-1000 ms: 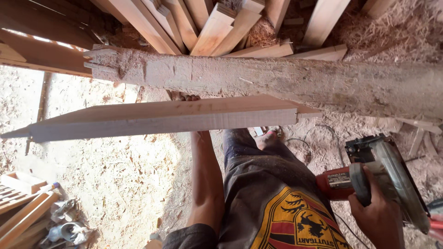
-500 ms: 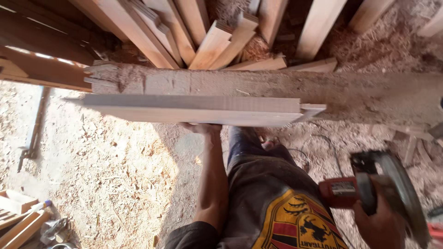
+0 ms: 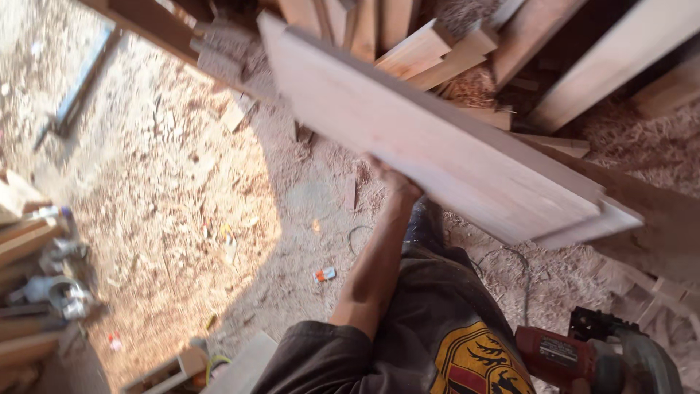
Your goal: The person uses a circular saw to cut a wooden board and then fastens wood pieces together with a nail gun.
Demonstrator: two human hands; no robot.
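Note:
My left hand [image 3: 396, 184] grips the near edge of a long pale wooden plank [image 3: 437, 138] from below, arm stretched forward. The plank is tilted, running from upper left to lower right above the sawdust floor. A red circular saw [image 3: 583, 356] with a grey blade guard sits at the bottom right beside my leg. My right hand is out of the frame.
Stacked lumber [image 3: 430, 51] leans at the top. A rough beam [image 3: 656, 219] runs along the right under the plank's end. Metal clamps [image 3: 51, 292] and wood offcuts lie at the left. A cord [image 3: 510, 255] and small scraps lie in the sawdust.
The plank has swung from lying level along the beam to a tilted pose lifted off it. The view has turned left, and my right hand on the saw has left the frame.

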